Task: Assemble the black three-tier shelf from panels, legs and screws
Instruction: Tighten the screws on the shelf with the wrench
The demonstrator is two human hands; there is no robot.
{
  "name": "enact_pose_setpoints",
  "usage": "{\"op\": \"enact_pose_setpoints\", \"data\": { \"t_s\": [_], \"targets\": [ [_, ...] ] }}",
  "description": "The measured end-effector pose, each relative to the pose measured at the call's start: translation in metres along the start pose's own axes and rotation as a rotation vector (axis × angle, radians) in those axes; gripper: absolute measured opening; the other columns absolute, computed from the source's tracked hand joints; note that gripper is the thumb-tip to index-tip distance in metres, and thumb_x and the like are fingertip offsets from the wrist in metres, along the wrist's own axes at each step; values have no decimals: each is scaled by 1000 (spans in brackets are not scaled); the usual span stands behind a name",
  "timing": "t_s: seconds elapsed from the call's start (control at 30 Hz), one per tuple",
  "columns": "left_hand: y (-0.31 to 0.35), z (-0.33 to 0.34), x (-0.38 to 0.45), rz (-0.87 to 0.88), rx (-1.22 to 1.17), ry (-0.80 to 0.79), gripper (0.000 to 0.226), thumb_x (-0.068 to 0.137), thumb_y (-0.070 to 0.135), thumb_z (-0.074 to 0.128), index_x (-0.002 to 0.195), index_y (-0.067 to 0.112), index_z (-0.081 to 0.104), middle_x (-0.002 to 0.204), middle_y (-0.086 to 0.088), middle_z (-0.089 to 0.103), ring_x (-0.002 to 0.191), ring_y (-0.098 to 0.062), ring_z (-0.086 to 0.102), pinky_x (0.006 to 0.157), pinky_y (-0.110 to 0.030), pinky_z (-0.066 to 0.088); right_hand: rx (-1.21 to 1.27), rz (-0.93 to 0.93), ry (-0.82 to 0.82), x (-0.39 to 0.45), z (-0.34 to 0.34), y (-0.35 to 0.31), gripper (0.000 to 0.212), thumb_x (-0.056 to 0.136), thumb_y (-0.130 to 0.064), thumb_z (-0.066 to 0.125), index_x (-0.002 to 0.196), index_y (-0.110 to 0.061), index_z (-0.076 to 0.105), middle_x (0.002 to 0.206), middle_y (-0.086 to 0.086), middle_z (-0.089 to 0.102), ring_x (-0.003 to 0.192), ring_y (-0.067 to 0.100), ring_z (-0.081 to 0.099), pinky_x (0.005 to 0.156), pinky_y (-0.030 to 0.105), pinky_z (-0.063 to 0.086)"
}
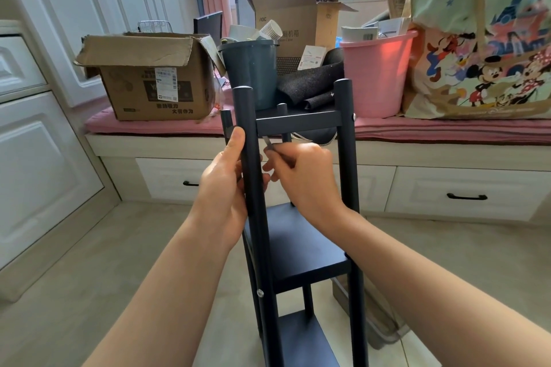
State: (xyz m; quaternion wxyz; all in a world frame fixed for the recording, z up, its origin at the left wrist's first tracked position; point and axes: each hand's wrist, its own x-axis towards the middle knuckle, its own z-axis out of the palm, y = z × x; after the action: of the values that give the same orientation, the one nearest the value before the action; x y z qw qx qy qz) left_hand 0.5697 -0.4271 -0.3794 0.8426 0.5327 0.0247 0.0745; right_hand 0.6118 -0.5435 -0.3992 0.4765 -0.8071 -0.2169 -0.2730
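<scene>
The black three-tier shelf (310,250) stands upright on the floor in front of me, its round legs rising past the top panel (298,119). My left hand (223,185) grips the near left leg (253,217) just below the top panel. My right hand (304,176) pinches a small metal hex key (269,141) whose tip points up toward the underside of the top panel beside that leg. A silver screw head (260,292) shows on the left leg at the middle panel, another (354,117) on the right leg at the top.
A window bench with a pink cushion (417,128) and drawers runs behind the shelf. On it stand an open cardboard box (155,80), a dark bin (253,68), a pink bucket (378,74) and a cartoon-print bag (483,48). White cabinets are at left.
</scene>
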Motion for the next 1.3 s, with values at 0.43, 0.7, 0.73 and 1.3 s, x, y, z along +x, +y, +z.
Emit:
{"op": "enact_pose_setpoints", "data": {
  "t_s": [0.43,0.7,0.73,1.3],
  "targets": [
    [-2,-3,1,-14,-21,-27,40,78,54,66,93,17,74,81,-2,63,74,-17,59,89,-37,53,268,73,100,2,41,16,26,95,-19,61,71,-11,69,51,-3,54,49,8,44,55,32,47],
    [-2,-4,1,-4,-1,-27,42,76,54,65,94,17,73,81,-2,66,77,-19,62,91,-41,54,265,79,117,0,38,16,21,95,-13,62,80,-4,73,62,6,66,57,17,56,66,37,53],
    [-3,-5,1,11,12,-31,43,77,55,65,95,17,72,80,-1,68,74,-17,65,84,-36,57,224,61,117,-1,34,15,19,95,-11,63,83,-3,75,66,5,69,60,13,60,67,32,53],
    [-27,4,-11,341,301,167,20,93,20,69,102,27,53,87,2,63,62,-5,60,64,-21,50,146,291,281,-37,-100,31,23,100,-14,53,83,-15,68,76,-2,69,73,26,65,65,44,55]
  ]
}}
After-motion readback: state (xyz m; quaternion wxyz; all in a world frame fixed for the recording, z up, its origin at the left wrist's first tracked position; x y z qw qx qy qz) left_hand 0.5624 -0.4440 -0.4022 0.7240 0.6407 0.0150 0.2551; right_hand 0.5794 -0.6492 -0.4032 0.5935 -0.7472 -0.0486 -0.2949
